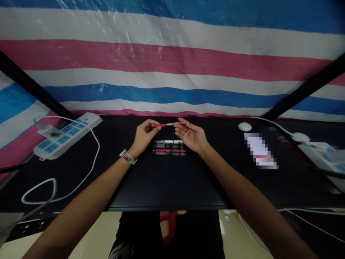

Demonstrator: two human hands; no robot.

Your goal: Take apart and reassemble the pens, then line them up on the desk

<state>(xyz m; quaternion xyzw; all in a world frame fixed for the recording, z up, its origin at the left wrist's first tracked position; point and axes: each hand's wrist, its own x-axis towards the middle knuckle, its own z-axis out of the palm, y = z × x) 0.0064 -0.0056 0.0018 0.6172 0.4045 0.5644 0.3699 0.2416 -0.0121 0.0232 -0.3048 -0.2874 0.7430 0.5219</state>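
Observation:
My left hand (pixel 145 135) pinches a red pen (pixel 169 124) near its left end, holding it level above the black table. My right hand (pixel 192 136) is turned with its palm partly showing and its fingers apart. The pen's clear right end crosses between the upper finger and the curled fingers of that hand; whether they touch it, I cannot tell. Just below the hands lies a row of pens on the table: a white pen (pixel 168 141), another red pen (pixel 169 150) and darker ones with clear barrels. A woven multicoloured band circles my left wrist.
A white power strip (pixel 63 138) with a plugged-in charger and looping white cable (pixel 98 147) occupies the left. To the right are a white mouse-like object (pixel 244 126), a blurred-out paper or packet (pixel 260 151) and another power strip (pixel 323 156). Striped sheeting (pixel 172 61) hangs behind.

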